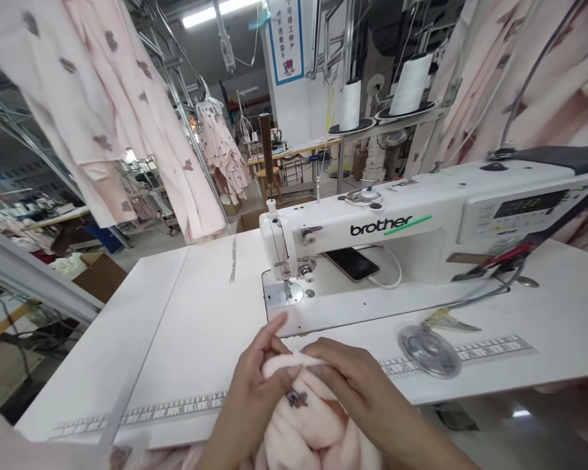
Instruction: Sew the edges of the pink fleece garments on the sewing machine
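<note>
Head view: both hands are working at the near edge of a white bench (pixel 200 313), in front of a sewing machine (pixel 436 219). The left hand (pixel 255 377) is gripping a bunched pink cloth (pixel 318 418) narrowly, its thumb pressing the near face of a fold; its index finger (pixel 276 325) is standing clear of the cloth, pointing toward the machine. The right hand (pixel 350 375) is pinching the same fold, thumb and fingers closing on it with little gap between them. The two thumb tips are lying just beside each other near the top of the fold. The cloth is overlapping the bench's near edge, its lower part reaching the bottom of the view, and is lying apart from the needle (pixel 289 287). A small brown figure (pixel 296 397) is showing on it, below the left thumb.

A printed ruler (pixel 176 410) is running along the near edge on both sides of the hands. Toward the right corner, a clear round case (pixel 430 351) is lying over the ruler. A phone (pixel 353 262), joined to a white cable (pixel 396 277), is resting beneath the machine's arm.
</note>
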Motion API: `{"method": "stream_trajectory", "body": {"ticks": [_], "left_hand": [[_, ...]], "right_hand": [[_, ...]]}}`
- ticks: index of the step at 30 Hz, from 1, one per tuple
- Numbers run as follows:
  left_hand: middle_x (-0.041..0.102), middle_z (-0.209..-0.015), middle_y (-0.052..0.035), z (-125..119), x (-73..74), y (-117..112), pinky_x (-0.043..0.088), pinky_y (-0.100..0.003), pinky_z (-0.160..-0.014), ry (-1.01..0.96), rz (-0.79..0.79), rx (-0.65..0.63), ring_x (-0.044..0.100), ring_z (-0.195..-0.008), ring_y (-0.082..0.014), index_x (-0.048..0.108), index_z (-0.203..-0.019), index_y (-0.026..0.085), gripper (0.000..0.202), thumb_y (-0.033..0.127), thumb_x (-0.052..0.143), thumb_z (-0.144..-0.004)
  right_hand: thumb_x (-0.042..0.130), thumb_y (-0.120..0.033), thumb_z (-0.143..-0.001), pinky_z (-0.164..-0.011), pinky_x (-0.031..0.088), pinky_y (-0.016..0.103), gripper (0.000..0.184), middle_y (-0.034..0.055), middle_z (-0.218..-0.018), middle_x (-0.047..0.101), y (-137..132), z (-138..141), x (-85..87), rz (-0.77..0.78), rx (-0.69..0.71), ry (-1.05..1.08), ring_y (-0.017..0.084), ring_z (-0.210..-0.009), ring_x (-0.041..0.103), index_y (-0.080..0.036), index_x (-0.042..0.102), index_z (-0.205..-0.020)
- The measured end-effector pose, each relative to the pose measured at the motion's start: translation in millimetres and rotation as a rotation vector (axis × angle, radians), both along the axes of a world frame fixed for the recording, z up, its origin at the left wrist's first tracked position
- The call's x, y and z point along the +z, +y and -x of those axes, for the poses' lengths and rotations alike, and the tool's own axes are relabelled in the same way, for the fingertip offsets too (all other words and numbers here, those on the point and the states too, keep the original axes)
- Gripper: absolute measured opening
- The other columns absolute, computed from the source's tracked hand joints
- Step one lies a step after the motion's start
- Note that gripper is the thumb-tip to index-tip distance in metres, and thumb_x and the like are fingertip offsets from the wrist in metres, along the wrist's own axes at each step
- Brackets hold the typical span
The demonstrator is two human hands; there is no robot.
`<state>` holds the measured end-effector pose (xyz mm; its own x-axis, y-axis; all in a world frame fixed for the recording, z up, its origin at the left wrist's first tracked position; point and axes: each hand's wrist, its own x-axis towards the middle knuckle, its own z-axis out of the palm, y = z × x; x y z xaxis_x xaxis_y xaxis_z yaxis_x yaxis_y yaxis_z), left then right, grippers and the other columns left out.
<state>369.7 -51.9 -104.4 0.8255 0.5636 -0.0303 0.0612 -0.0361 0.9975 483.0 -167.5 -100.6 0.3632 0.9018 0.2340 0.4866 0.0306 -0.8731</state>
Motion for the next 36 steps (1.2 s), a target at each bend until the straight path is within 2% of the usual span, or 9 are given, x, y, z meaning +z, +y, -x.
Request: {"method": "stream_trajectory", "body": {"ticks": [2,5,9,12,15,22,27,32,36], "left_hand": [[0.054,-0.091,-0.0026,1,8.0,10,0.048,-0.024,-0.070,-0.001,-0.048,-0.117,0.057,-0.082,-0.0147,0.063,-0.107,0.024,0.033,0.032,0.060,-0.076],[0.059,-0.098,-0.0046,1,12.1,20,0.045,-0.025,-0.079,-0.001,-0.171,-0.053,0.056,-0.094,-0.0180,0.068,-0.088,0.020,0.016,0.026,0.060,-0.075],[0.061,-0.069,-0.0002,-8,15.0,29,0.046,-0.022,-0.058,0.103,-0.124,0.011,0.059,-0.064,-0.0135,0.062,-0.076,0.016,0.015,0.029,0.065,-0.070],[0.059,-0.056,0.0021,-25,15.6,41,0.046,-0.023,-0.047,0.100,-0.011,-0.014,0.059,-0.047,-0.0140,0.055,-0.072,0.015,0.024,0.033,0.069,-0.065],[0.056,-0.049,0.0032,-47,4.6,56,0.046,-0.025,-0.043,0.132,-0.007,-0.058,0.059,-0.042,-0.0166,0.052,-0.072,0.016,0.025,0.034,0.068,-0.065],[0.062,-0.068,-0.0019,-80,-33.2,77,0.048,-0.028,-0.060,0.249,-0.216,-0.104,0.061,-0.060,-0.0157,0.060,-0.079,0.014,0.016,0.029,0.053,-0.075],[0.062,-0.087,-0.0046,-89,-35.0,82,0.041,-0.031,-0.079,0.352,-0.496,0.000,0.057,-0.085,-0.0203,0.064,-0.078,0.018,0.016,0.019,0.049,-0.074],[0.062,-0.076,-0.0027,-102,-32.4,81,0.039,-0.027,-0.066,0.451,-0.595,0.027,0.056,-0.073,-0.0186,0.062,-0.073,0.019,0.014,0.021,0.049,-0.074],[0.062,-0.082,-0.0044,-111,-34.4,80,0.037,-0.027,-0.064,0.488,-0.646,0.059,0.055,-0.074,-0.0183,0.061,-0.074,0.019,0.013,0.021,0.048,-0.075]], "right_hand": [[0.037,-0.024,-0.091,-0.073,0.041,0.024,0.023,0.0006,-0.089,0.063,5,-9,1.0,-0.039,0.078,-0.028,0.015,-0.083,0.057,-0.022,0.060,-0.090],[0.045,-0.024,-0.088,-0.072,0.040,0.024,0.018,-0.0009,-0.086,0.065,12,-15,0.6,-0.017,-0.003,-0.045,0.015,-0.081,0.058,-0.024,0.063,-0.088],[0.055,-0.028,-0.079,-0.061,0.037,0.025,0.010,-0.0028,-0.071,0.061,22,-19,1.7,0.048,-0.223,0.001,0.015,-0.067,0.054,-0.022,0.061,-0.074],[0.051,-0.037,-0.080,-0.060,0.038,0.024,0.019,-0.0014,-0.071,0.058,36,-31,-0.1,0.054,-0.122,0.192,0.016,-0.067,0.053,-0.019,0.055,-0.076],[0.043,-0.042,-0.083,-0.060,0.041,0.024,0.026,0.0013,-0.074,0.058,54,-50,-10.9,0.173,-0.074,0.204,0.017,-0.070,0.055,-0.017,0.051,-0.079],[0.051,-0.022,-0.079,-0.059,0.030,0.025,0.014,-0.0009,-0.065,0.055,79,-76,-33.4,0.328,-0.307,-0.146,0.016,-0.067,0.051,-0.019,0.049,-0.065],[0.055,-0.019,-0.075,-0.057,0.028,0.025,0.013,0.0000,-0.061,0.056,92,-83,-33.1,0.455,-0.366,-0.269,0.018,-0.068,0.053,-0.019,0.052,-0.062],[0.053,-0.022,-0.076,-0.055,0.028,0.025,0.012,0.0010,-0.064,0.060,97,-91,-35.1,0.525,-0.399,-0.340,0.019,-0.068,0.056,-0.020,0.058,-0.065],[0.048,-0.020,-0.078,-0.057,0.030,0.025,0.013,0.0030,-0.071,0.064,95,-93,-39.2,0.520,-0.427,-0.399,0.020,-0.073,0.058,-0.019,0.061,-0.075]]}}
